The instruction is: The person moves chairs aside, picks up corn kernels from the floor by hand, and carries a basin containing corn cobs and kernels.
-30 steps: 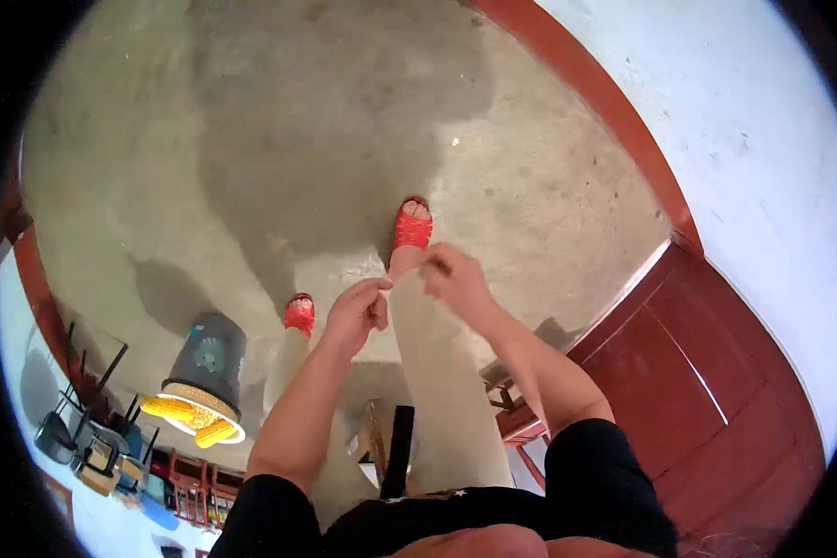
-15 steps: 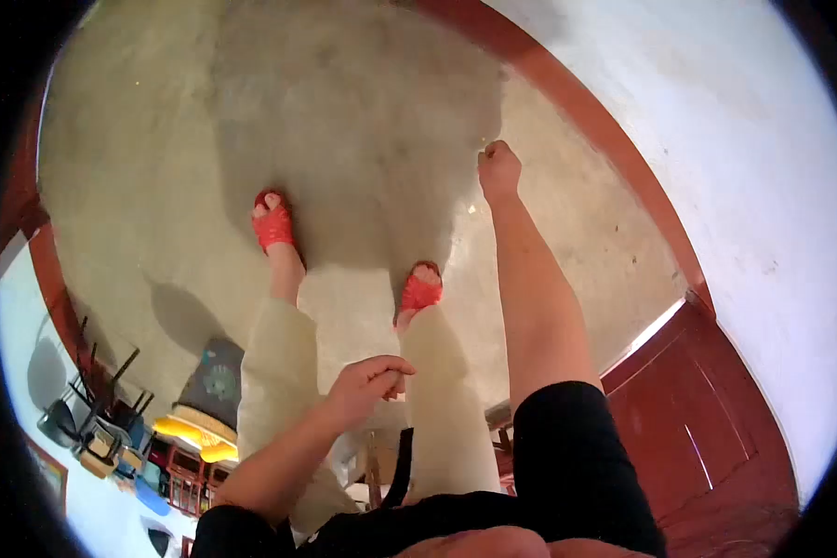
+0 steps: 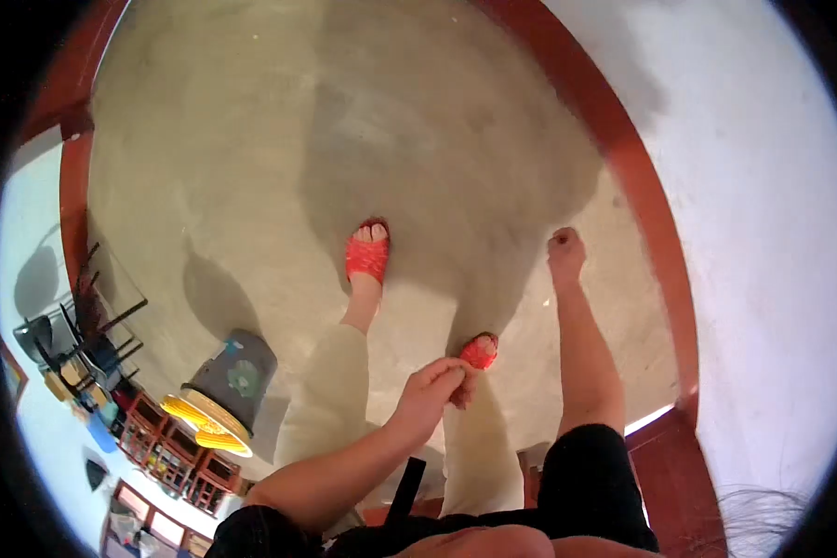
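Observation:
My left hand (image 3: 434, 395) is in front of my body, above my right lower leg, with its fingers curled and the thumb pressed against them. Whatever may be inside is hidden. My right hand (image 3: 567, 260) is held out to the right over the concrete floor (image 3: 205, 139), closed in a fist with a dark gap showing in its curl. I cannot make out anything in it. A small pale speck (image 3: 546, 302) shows on the floor just below that fist. Red slippers, the left (image 3: 367, 256) ahead of the right (image 3: 480, 351), are on my feet.
On the left stands a grey patterned bucket (image 3: 242, 372) topped by a shallow basket (image 3: 219, 423) with yellow cobs (image 3: 205, 432), apparently corn. Beyond are wooden chairs (image 3: 163, 446) and a dark-legged stool or chair (image 3: 107, 344). A white wall (image 3: 753, 232) with red-brown skirting (image 3: 665, 270) curves along the right.
The view has shifted, bringing the bucket and cobs further into sight. My right fist sits lower in view, its forearm less stretched out. My left hand has moved rightward and stays closed.

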`<state>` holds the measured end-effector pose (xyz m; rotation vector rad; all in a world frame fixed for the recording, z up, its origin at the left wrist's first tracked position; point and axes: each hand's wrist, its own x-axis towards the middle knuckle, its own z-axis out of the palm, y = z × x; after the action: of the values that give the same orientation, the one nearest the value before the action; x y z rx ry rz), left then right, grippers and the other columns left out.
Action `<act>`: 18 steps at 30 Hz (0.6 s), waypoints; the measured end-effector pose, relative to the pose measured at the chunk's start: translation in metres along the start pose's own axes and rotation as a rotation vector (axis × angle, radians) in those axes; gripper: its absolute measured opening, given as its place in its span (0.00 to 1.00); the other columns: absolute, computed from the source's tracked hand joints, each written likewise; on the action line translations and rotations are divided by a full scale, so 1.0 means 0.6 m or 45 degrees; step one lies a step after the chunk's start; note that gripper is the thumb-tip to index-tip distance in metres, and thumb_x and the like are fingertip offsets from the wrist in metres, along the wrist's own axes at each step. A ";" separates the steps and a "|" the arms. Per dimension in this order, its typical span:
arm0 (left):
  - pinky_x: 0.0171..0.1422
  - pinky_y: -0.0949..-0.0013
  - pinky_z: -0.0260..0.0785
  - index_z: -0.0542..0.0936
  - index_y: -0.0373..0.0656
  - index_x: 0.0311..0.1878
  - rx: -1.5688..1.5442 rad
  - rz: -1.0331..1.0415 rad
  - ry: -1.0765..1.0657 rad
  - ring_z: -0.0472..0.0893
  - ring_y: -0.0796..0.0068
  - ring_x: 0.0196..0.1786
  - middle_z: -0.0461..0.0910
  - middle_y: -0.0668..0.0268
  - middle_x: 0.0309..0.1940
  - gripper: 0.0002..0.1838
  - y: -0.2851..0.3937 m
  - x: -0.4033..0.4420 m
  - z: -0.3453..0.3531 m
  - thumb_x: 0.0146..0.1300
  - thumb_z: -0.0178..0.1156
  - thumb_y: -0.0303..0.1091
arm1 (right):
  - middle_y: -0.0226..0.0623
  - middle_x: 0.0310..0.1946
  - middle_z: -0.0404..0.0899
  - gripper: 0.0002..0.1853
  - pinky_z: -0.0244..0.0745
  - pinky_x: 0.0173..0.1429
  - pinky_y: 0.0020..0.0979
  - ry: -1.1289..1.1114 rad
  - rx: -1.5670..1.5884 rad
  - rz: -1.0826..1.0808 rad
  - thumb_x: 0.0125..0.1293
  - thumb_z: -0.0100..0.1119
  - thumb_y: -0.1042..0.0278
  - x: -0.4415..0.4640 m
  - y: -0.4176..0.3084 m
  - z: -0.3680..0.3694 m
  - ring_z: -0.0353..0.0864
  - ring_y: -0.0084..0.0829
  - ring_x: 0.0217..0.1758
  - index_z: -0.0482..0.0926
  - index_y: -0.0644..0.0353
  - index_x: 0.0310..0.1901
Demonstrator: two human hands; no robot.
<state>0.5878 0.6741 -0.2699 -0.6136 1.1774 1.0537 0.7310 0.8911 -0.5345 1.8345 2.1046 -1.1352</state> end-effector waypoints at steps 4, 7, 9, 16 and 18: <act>0.36 0.73 0.64 0.71 0.38 0.32 -0.176 0.164 0.101 0.71 0.76 0.28 0.72 0.65 0.26 0.12 0.052 0.013 -0.003 0.63 0.43 0.35 | 0.38 0.26 0.73 0.05 0.69 0.36 0.28 -0.325 0.346 -0.250 0.49 0.51 0.78 -0.152 -0.262 -0.066 0.73 0.30 0.29 0.72 0.62 0.30; 0.38 0.70 0.66 0.70 0.40 0.31 -0.503 0.107 0.161 0.71 0.75 0.29 0.72 0.65 0.28 0.12 0.124 0.001 0.005 0.63 0.43 0.38 | 0.37 0.29 0.73 0.09 0.68 0.35 0.25 -0.664 0.253 -0.688 0.49 0.53 0.79 -0.245 -0.390 -0.116 0.72 0.29 0.29 0.72 0.60 0.34; 0.37 0.71 0.66 0.70 0.40 0.32 -0.617 0.147 0.153 0.71 0.75 0.29 0.72 0.65 0.29 0.12 0.133 0.014 -0.012 0.63 0.43 0.38 | 0.39 0.32 0.74 0.11 0.70 0.37 0.29 -0.699 0.153 -0.982 0.49 0.55 0.78 -0.272 -0.452 -0.129 0.74 0.36 0.32 0.73 0.60 0.36; 0.26 0.74 0.64 0.69 0.41 0.33 -0.701 0.306 0.039 0.69 0.79 0.24 0.70 0.68 0.25 0.11 0.249 0.015 -0.021 0.63 0.44 0.39 | 0.40 0.31 0.76 0.09 0.72 0.36 0.27 -0.854 -0.137 -0.674 0.52 0.55 0.76 -0.218 -0.601 -0.151 0.76 0.30 0.31 0.74 0.63 0.37; 0.28 0.74 0.63 0.71 0.38 0.33 -0.735 0.225 0.045 0.66 0.80 0.23 0.69 0.68 0.22 0.10 0.287 0.010 -0.025 0.64 0.44 0.34 | 0.44 0.30 0.76 0.09 0.71 0.35 0.33 -0.711 -0.095 -0.603 0.57 0.51 0.67 -0.181 -0.631 -0.145 0.76 0.40 0.28 0.73 0.64 0.36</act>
<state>0.4263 0.7355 -0.2586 -0.9896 0.9644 1.5585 0.4517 0.8643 -0.2443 0.8474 2.2184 -1.4257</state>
